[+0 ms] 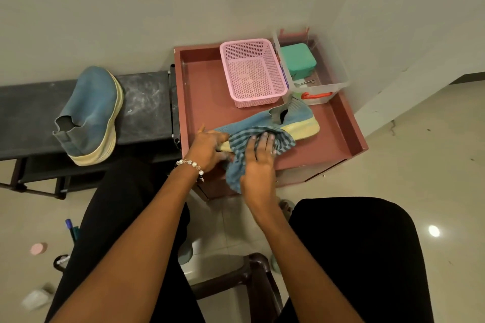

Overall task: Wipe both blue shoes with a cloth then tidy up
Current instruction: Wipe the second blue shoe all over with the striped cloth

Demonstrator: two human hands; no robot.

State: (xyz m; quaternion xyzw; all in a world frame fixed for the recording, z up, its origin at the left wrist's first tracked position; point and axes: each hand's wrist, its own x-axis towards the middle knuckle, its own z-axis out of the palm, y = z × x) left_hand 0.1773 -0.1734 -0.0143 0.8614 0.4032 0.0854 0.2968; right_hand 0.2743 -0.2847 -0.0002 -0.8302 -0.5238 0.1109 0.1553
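Head view: cloth (258, 144) on blue shoe (265, 120)

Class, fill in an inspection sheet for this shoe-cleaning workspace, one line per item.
Surface: red tray beside a dusty black bench.
Job's things: one shoe in the tray under the cloth; the other shoe on the bench.
Clutter: pink basket, clear box holding a green case.
Hands: left hand grips the toe; right hand presses the cloth.
Cables: nothing seen.
Surroundings: wall, tiled floor with small items.
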